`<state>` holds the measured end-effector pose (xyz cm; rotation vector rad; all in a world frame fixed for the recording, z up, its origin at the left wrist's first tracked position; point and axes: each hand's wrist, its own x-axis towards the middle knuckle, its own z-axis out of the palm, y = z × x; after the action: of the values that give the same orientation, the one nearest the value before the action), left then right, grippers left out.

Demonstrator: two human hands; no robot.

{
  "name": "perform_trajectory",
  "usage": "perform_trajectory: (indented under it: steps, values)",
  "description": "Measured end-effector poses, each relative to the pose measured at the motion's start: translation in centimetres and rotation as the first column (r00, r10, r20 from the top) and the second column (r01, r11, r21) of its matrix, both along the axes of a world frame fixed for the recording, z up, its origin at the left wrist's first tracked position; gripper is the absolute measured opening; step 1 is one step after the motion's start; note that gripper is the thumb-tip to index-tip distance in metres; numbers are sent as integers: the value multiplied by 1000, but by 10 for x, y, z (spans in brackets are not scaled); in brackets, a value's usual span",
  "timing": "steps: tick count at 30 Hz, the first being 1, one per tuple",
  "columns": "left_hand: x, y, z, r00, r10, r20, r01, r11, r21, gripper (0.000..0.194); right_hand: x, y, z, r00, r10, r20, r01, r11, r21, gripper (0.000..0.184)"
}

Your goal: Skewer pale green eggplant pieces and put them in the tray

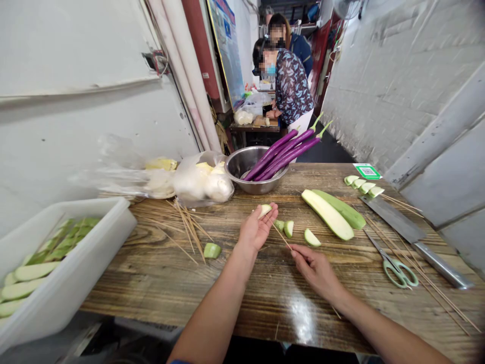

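My left hand [253, 230] is palm up, its fingers curled round a cut zucchini slice [264, 211]. In my right hand [314, 270], thumb and fingers pinch a thin bamboo skewer [283, 237]. The skewer's far end reaches the slice; whether it has pierced it I cannot tell. Just right of my left hand lie small zucchini chunks [288, 229] and a separate wedge [311, 237]. Behind them rest two long zucchini halves, one cut face up [328, 215]. A green end piece [212, 251] is left of my left forearm.
A white tub [94, 242] of skewered slices stands left. Loose skewers [185, 227], plastic bags [204, 182] and a steel bowl [257, 188] of purple eggplants [291, 151] sit behind. Right are scissors [399, 273], a cleaver [397, 220] and skewered slices [367, 187]. Two people stand beyond.
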<state>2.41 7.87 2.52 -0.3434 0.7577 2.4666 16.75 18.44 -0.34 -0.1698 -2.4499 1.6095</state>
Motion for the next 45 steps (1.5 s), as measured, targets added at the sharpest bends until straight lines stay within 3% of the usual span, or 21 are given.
perform_trajectory:
  steps: [7, 22, 33, 45]
  values:
    - [2, 1, 1, 1000, 15, 17, -16, 1000, 8, 11, 1, -1, 5, 1000, 7, 30, -6, 1000, -16, 36]
    - [6, 2, -5, 992, -14, -123, 9, 999, -40, 4, 2, -5, 0, 999, 27, 36, -26, 999, -27, 38]
    - [17, 10, -6, 993, -31, -110, 26, 998, -50, 7, 0, -14, -2, 998, -36, -44, 42, 988, 147, 30]
    - [25, 16, -10, 988, -93, -125, 87, 995, -56, 10, 3, -21, -2, 999, -50, -22, 51, 999, 20, 26]
